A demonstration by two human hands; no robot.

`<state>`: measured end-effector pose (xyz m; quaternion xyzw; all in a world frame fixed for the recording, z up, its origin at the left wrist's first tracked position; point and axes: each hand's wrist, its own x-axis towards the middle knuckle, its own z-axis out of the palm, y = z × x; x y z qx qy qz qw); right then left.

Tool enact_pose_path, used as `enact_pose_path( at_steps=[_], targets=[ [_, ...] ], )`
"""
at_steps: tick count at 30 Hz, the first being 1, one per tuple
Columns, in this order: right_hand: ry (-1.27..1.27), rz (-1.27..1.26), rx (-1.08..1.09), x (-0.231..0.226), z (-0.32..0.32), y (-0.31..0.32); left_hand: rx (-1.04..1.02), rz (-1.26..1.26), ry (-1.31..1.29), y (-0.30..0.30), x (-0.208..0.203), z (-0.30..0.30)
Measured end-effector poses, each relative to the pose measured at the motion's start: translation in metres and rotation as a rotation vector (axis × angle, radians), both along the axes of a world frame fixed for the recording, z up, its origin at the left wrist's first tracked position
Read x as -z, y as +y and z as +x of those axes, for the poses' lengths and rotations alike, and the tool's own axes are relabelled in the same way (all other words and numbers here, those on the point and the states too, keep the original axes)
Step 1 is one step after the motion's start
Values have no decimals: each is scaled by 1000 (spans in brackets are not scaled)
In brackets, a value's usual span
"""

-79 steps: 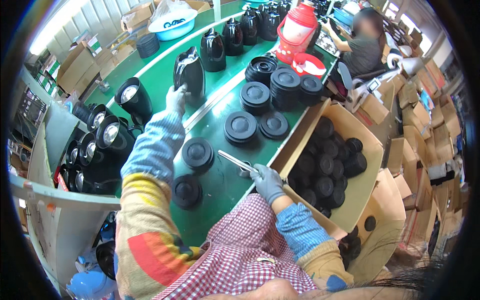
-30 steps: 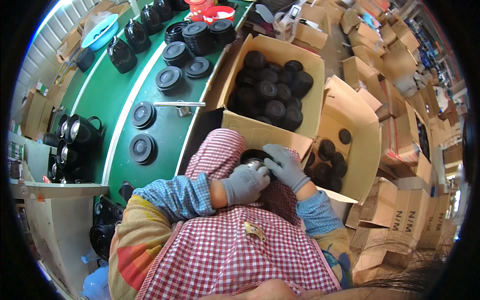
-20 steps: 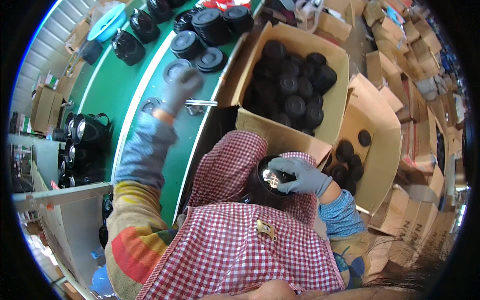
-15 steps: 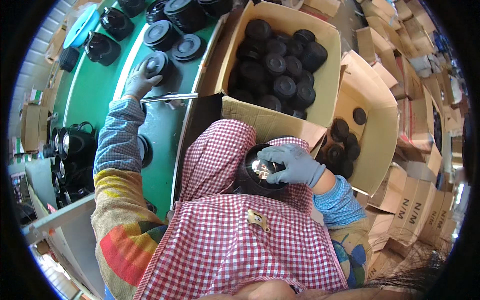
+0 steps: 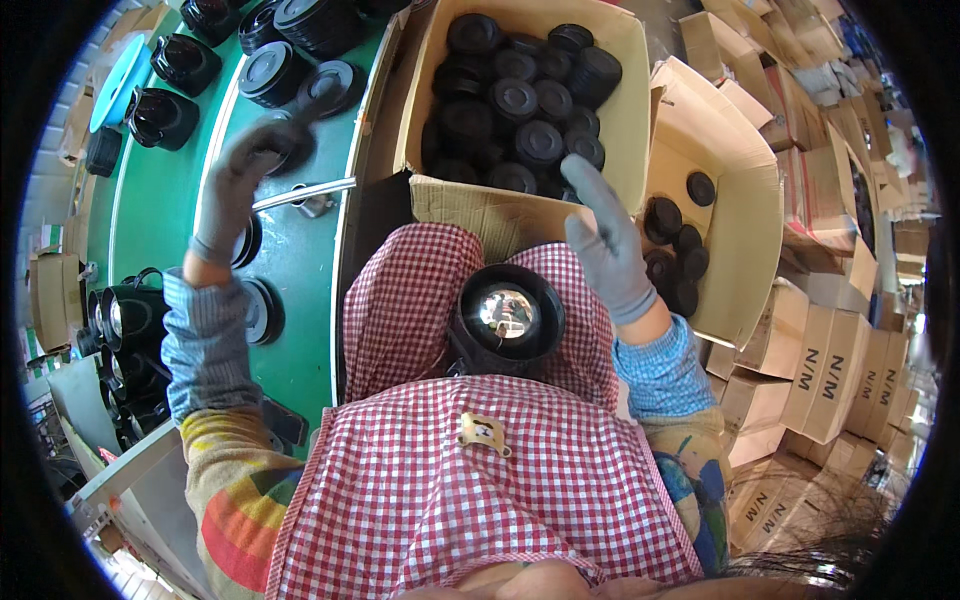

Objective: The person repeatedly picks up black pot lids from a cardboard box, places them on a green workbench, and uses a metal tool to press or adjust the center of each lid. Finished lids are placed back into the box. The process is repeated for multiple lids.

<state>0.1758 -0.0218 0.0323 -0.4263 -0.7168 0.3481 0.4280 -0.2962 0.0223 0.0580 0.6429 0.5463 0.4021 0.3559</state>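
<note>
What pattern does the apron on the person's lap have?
The apron has red-and-white checks, seen best in the head view.

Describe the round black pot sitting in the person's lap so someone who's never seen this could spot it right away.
Start at the red-and-white checked apron filling the lower middle of the view. Just above its bib, between the knees and below the open cardboard box of black lids, sits the black pot. Unlike the flat matte lids around it, it faces up open, with a shiny, mirror-like inside.
</note>
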Motion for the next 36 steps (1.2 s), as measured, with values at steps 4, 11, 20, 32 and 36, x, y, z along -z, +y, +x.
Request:
enact_pose_path(
  at_steps=[4,11,20,32,36],
  targets=[
    [446,-339,-334,1,-14,-2,652,-146,-327,-54,-19,134],
    [438,-431,-248,17,10,-68,677,-342,-737,-95,44,220],
    [382,-135,-325,41,13,-82,664,54,-412,-106,62,235],
    [251,-141,-305,37,11,-81,710,357,-276,-100,71,236],
    [258,-148,-303,32,11,-83,695,595,-181,-98,67,240]
  ],
)
